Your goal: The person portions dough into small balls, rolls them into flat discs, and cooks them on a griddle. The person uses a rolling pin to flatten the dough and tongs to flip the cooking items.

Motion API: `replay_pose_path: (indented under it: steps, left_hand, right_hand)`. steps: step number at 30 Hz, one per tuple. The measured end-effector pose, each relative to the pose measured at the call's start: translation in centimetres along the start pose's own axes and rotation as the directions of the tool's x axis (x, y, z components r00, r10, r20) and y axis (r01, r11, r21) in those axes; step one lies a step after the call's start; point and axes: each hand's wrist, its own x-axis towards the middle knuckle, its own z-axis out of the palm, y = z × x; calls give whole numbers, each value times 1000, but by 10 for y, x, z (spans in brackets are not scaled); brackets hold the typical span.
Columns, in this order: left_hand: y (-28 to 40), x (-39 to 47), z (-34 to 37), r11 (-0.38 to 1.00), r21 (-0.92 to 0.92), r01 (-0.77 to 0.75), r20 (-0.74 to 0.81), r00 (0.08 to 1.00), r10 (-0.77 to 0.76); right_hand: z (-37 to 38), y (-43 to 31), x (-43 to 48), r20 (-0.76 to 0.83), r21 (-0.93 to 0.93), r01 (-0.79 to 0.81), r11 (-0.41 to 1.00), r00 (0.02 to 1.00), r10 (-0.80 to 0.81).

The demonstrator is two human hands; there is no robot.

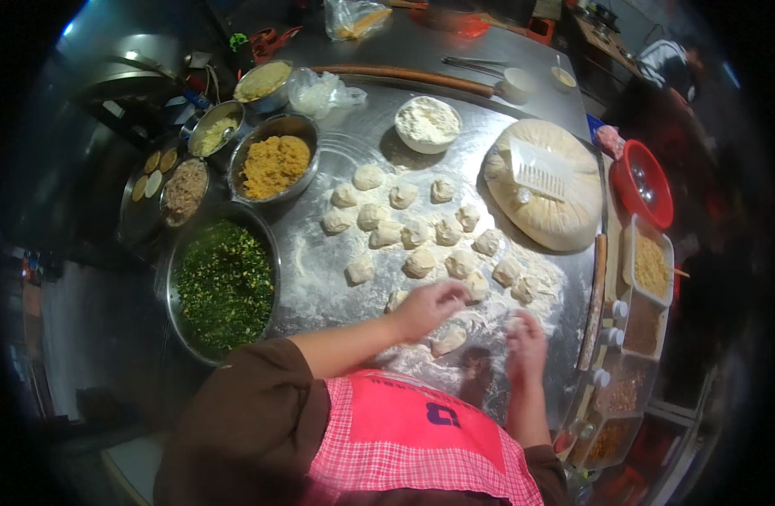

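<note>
Many floured dough pieces (416, 233) lie spread over the steel worktop (305, 297). My left hand (428, 308) is over the near part of them, its fingertips by a dough piece (475, 286); whether they touch it I cannot tell. To the right, my right hand (525, 345) is raised above the floury steel, fingers bent and blurred; a pale bit near its fingertips is unclear. Between the hands, closer to me, a longer dough piece (448, 340) rests on the flour. Another dough piece (397, 300) is partly hidden behind my left hand.
Left stand bowls of chopped greens (223, 284), orange filling (275, 166) and minced filling (184, 191). A flour bowl (428, 124) and a covered dough mass (545, 209) with a white scraper (539, 169) lie beyond. A rolling pin (593, 303) and topping containers (651, 265) line the right. A person (668, 66) is far right.
</note>
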Motion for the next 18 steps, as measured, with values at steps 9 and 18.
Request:
replay_pose_path:
  steps: [9, 18]
  left_hand:
    - [-152, 55, -186, 712, 481, 511, -825, 539, 171]
    - [-85, 20, -114, 986, -167, -24, -534, 843, -70]
  right_hand:
    - [-52, -28, 39, 158, -874, 353, 333, 856, -492]
    - [187, -3, 36, 479, -55, -96, 994, 871, 110]
